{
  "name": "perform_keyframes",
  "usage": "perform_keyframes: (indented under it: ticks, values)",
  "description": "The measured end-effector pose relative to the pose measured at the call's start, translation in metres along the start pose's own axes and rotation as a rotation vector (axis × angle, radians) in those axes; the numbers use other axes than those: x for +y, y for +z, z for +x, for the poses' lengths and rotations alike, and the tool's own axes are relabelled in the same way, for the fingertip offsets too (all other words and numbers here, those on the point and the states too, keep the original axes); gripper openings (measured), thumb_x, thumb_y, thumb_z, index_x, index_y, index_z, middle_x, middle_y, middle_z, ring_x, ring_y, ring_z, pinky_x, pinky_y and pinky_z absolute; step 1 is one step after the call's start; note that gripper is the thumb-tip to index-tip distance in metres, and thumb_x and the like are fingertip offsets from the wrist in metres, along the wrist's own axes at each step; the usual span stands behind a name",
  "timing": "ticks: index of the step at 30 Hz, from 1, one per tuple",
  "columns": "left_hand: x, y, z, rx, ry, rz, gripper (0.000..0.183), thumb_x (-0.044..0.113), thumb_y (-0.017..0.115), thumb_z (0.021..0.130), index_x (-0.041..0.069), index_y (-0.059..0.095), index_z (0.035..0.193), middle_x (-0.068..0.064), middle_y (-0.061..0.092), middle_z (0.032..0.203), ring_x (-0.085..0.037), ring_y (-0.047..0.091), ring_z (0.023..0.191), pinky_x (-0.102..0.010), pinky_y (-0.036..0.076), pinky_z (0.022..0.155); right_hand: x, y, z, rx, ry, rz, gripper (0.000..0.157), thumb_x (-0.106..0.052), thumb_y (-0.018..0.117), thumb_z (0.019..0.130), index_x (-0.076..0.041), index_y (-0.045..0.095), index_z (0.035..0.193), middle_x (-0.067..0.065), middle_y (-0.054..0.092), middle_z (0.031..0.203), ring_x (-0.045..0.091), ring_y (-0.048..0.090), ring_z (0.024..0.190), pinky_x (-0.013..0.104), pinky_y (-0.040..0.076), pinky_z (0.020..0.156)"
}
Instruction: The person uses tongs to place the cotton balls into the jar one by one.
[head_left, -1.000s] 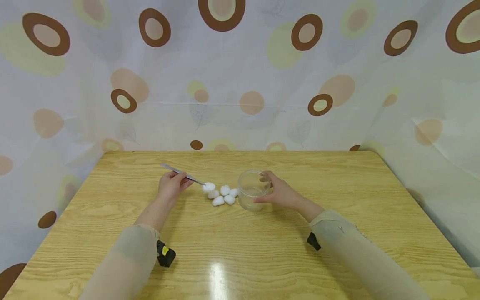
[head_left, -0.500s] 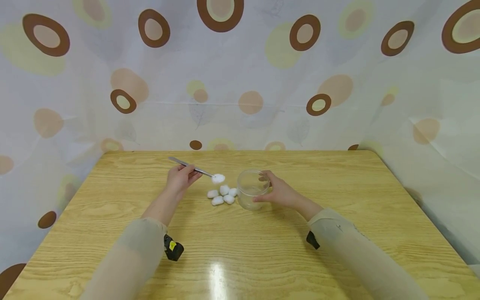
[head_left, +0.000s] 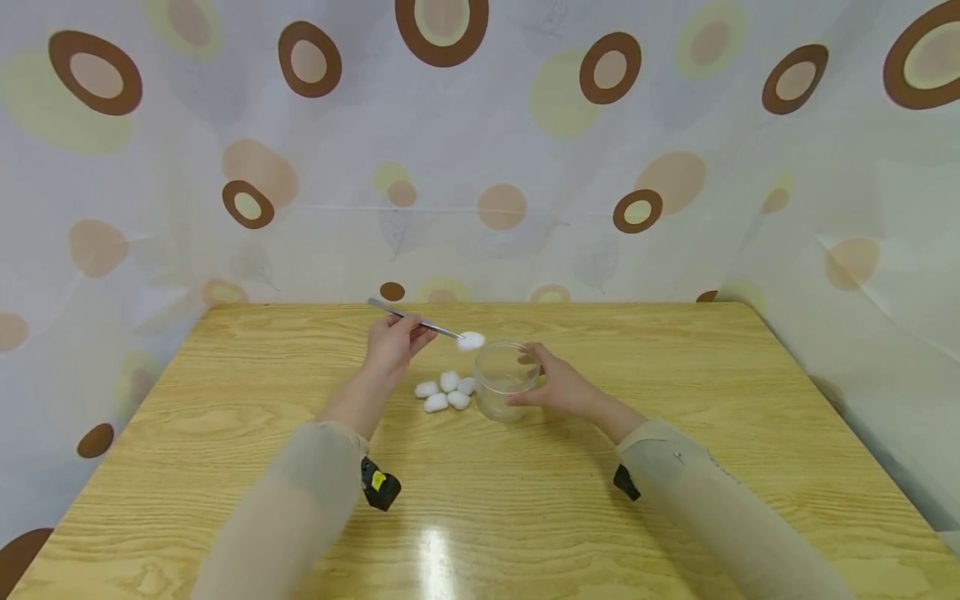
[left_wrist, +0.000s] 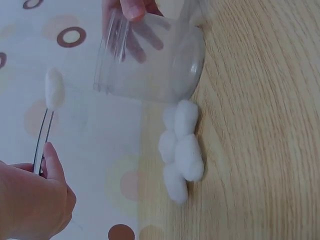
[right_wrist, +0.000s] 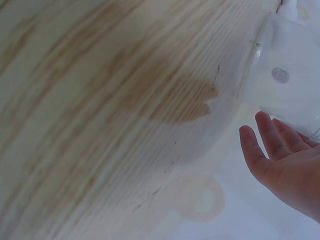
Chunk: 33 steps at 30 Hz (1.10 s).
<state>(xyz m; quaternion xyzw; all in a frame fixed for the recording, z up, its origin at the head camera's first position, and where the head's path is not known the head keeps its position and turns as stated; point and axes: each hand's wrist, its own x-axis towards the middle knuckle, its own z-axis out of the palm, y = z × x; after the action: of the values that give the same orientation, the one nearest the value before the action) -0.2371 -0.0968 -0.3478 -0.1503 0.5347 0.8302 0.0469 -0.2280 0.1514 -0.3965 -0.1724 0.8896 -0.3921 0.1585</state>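
Observation:
My left hand (head_left: 390,348) pinches metal tweezers (head_left: 441,329), whose tips grip a white cotton ball (head_left: 471,341). That ball hangs just left of the rim of a clear plastic jar (head_left: 497,403), higher than the table. In the left wrist view the tweezers (left_wrist: 42,137) point at the jar's open side, the held ball (left_wrist: 54,89) at their end. My right hand (head_left: 566,388) holds the jar from the right, thumb in front and fingers behind. Several cotton balls (head_left: 449,382) lie grouped on the table against the jar's left side. No cotton shows inside the jar.
The wooden table (head_left: 480,500) stretches out around the things. Behind it and along both sides hangs a pale curtain (head_left: 465,258) with brown and yellow circles. A black wrist camera (head_left: 380,485) sits under the left sleeve.
My left hand has lifted the tweezers and the gripped cotton ball away from the group, moving right and farther back to the jar's rim. The right hand and jar stay in place.

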Motion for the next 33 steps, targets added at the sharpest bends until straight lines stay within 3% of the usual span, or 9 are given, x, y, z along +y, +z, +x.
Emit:
perform_keyframes:
  ticks: [10,14,28,33]
  values:
    - [-0.01,0.027,0.001,0.016,0.008,0.01,0.006,0.002,0.045,0.095,0.003,0.041,0.099,-0.008,0.048,0.092,-0.006,0.058,0.068,-0.011,0.057,0.07,0.001,0.002,0.001,0.006,-0.002,-0.012,0.091,-0.035,0.076,0.078,-0.003,0.022,0.144,0.021,0.039,0.143,0.039,0.042,0.124,0.052,0.043,0.102]
    - [-0.014,0.033,0.001,0.012,0.01,0.03,0.013,0.002,0.046,0.094,-0.001,0.041,0.107,-0.008,0.048,0.093,-0.007,0.058,0.071,-0.012,0.058,0.073,0.003,0.001,0.001,0.005,-0.003,-0.012,0.089,-0.033,0.075,0.079,-0.004,0.022,0.145,0.021,0.039,0.142,0.04,0.041,0.125,0.053,0.043,0.102]
    - [-0.025,0.044,0.002,-0.001,0.037,0.069,0.03,0.002,0.046,0.094,-0.009,0.038,0.121,-0.01,0.049,0.094,-0.009,0.058,0.072,-0.014,0.058,0.072,0.005,0.001,0.004,-0.013,0.025,-0.006,0.09,-0.034,0.073,0.081,-0.005,0.017,0.146,0.021,0.036,0.144,0.041,0.039,0.127,0.053,0.043,0.101]
    - [-0.025,0.043,0.003,-0.002,0.037,0.08,0.028,0.002,0.047,0.094,-0.008,0.038,0.119,-0.01,0.05,0.092,-0.008,0.059,0.07,-0.015,0.058,0.074,0.006,0.001,0.004,-0.012,0.021,-0.009,0.09,-0.034,0.073,0.081,-0.004,0.018,0.146,0.022,0.036,0.144,0.041,0.039,0.126,0.054,0.044,0.1]
